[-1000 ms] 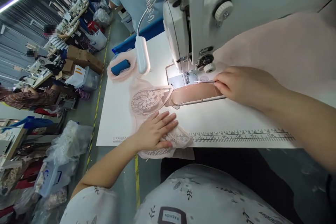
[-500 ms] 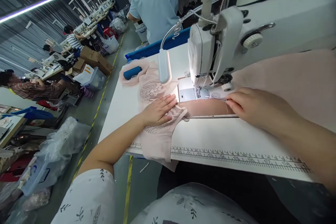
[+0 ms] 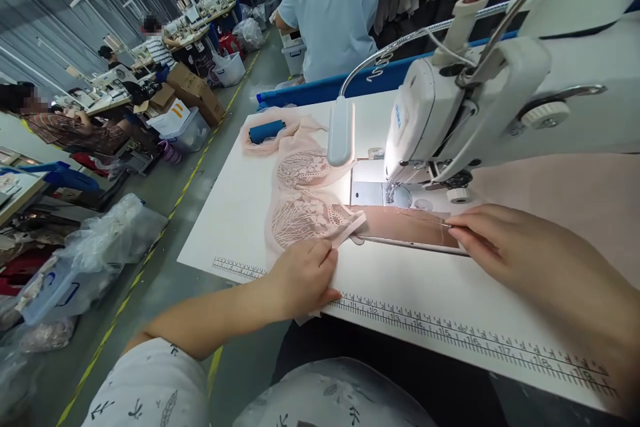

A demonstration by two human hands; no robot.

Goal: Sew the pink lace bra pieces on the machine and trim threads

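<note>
A pink lace bra (image 3: 305, 203) lies on the white sewing table (image 3: 400, 280), left of the white sewing machine (image 3: 450, 120). My left hand (image 3: 300, 278) is closed on the garment's near edge by the table's front. My right hand (image 3: 500, 247) pinches thin metal tweezers (image 3: 425, 219), whose tips rest on the pink band (image 3: 405, 221) stretched across the plate below the needle. More pale pink fabric (image 3: 565, 193) lies under the machine arm on the right.
A white gooseneck lamp (image 3: 341, 130) hangs over the bra. A blue roll (image 3: 267, 131) sits on pink cloth at the table's far left. A ruler strip (image 3: 475, 339) runs along the front edge. A person in a light blue shirt (image 3: 345, 7) stands behind. Bags and boxes line the aisle.
My left hand slid from lying flat on the lace cups back to the garment's near edge and closed on it. My right hand stayed on the tweezers. The view shifted.
</note>
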